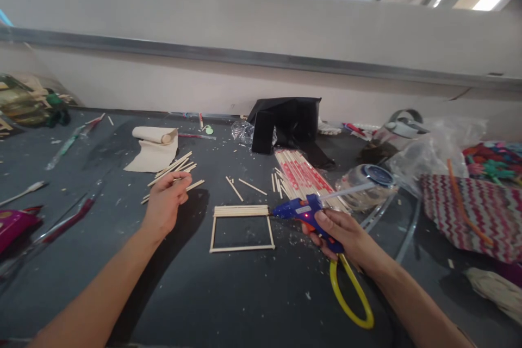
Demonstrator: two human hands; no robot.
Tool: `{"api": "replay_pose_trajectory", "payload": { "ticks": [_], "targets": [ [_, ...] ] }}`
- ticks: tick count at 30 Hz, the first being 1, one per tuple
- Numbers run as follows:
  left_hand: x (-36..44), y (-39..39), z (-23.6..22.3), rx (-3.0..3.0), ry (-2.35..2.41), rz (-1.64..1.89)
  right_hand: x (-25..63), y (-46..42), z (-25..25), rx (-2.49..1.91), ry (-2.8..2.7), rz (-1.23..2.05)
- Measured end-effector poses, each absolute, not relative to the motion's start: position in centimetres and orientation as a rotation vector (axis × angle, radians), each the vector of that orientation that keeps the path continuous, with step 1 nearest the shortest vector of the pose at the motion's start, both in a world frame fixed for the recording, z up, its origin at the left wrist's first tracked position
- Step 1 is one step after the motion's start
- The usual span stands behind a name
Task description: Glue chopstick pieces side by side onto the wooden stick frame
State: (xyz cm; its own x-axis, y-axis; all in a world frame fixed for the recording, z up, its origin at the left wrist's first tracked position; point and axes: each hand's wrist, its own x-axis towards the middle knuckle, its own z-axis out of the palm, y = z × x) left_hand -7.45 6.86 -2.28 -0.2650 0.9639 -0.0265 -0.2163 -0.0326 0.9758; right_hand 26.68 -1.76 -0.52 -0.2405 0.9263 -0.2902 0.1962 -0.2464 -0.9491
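My right hand grips a blue glue gun, its red light lit and a pale glue stick in its back. The nozzle is at the upper right corner of a small rectangular frame of wooden sticks. Several sticks lie side by side along the frame's far edge. My left hand has its fingers curled together by a pile of loose wooden sticks; whether anything is pinched in them is hidden. A yellow loop shows below my right hand.
Rolled beige cloth lies behind my left hand. Packaged sticks, a black folded sheet and a clear round container are beyond the glue gun. Zigzag fabric lies right, a pink object left. A low partition borders the back.
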Motion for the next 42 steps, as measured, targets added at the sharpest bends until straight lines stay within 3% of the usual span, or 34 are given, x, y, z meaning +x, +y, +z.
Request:
{"api": "replay_pose_trajectory", "payload": {
  "ticks": [42],
  "targets": [
    [-7.49, 6.90, -2.18, 0.908, 1.225, 1.480, 26.53, -1.75, -0.53, -1.394, -1.384, 1.504]
  ]
}}
